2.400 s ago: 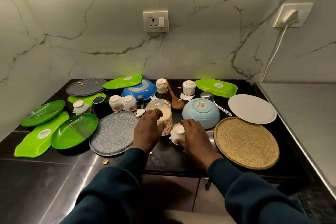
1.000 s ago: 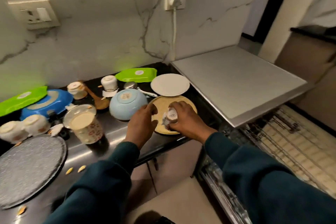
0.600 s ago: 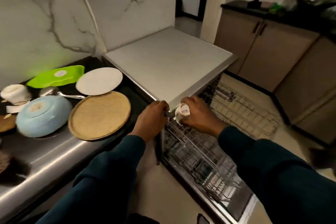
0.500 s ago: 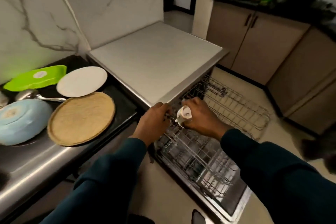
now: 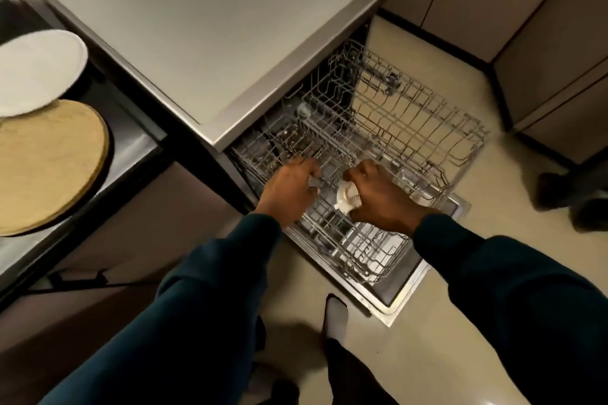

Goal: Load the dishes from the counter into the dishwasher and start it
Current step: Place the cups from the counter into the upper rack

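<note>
The dishwasher (image 5: pixel 214 26) stands open with its wire upper rack (image 5: pixel 411 115) pulled out over the lowered door (image 5: pixel 404 293). My right hand (image 5: pixel 385 197) grips a small white cup (image 5: pixel 347 199), tilted on its side, just above the rack's near part. My left hand (image 5: pixel 289 184) is right beside it, its fingers curled at the rack's wires with a small grey piece under the fingertips. A lower rack (image 5: pixel 371 250) shows beneath. On the counter at the left lie a white plate (image 5: pixel 36 69) and a round tan plate (image 5: pixel 42 161).
Beige cabinets (image 5: pixel 543 26) line the far right, leaving a strip of floor around the open door. Dark shoes (image 5: pixel 559 187) of someone stand at the right edge. My own socked foot (image 5: pixel 335 319) is near the door's front corner.
I turned from the counter to the dishwasher, carrying the small white cup in my right hand. Both hands have dropped from the dishwasher's top corner down onto the pulled-out rack.
</note>
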